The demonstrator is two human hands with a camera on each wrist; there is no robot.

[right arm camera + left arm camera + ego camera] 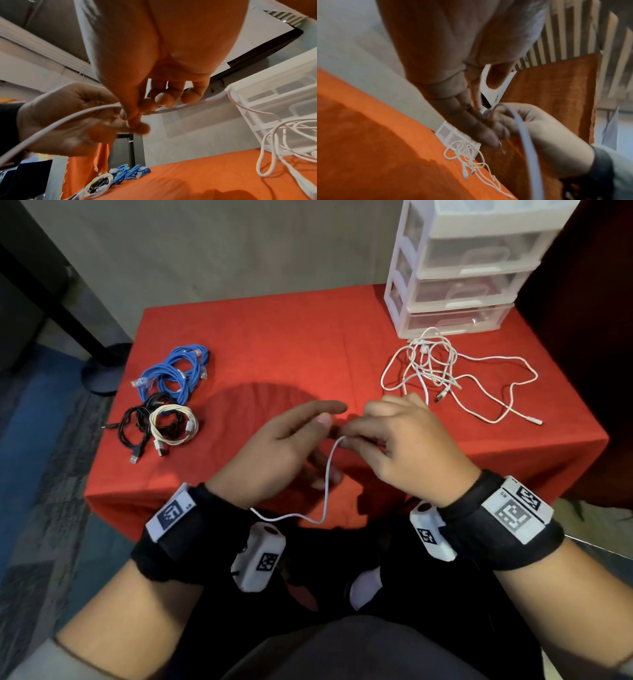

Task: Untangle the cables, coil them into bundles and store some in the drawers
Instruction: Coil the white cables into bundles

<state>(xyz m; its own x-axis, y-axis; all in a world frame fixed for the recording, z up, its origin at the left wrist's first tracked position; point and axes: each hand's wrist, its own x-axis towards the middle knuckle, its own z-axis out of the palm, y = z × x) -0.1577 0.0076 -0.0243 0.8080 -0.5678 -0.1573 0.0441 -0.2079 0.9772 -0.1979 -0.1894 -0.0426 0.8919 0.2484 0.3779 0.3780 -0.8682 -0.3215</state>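
Pinching the thin white cable [327, 474] between my hands, right hand [407, 446] clamped on it, left hand [274, 450] loosely spread alongside, I'd judge it light, limp and slippery, best gripped near its end.

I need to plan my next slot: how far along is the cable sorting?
Done: blue coils and black and cream bundles lie coiled at the table's left. In hand: right hand pinches a white cable; left hand is beside it, its grip unclear. Left: the white tangle by the drawers, which are all closed.
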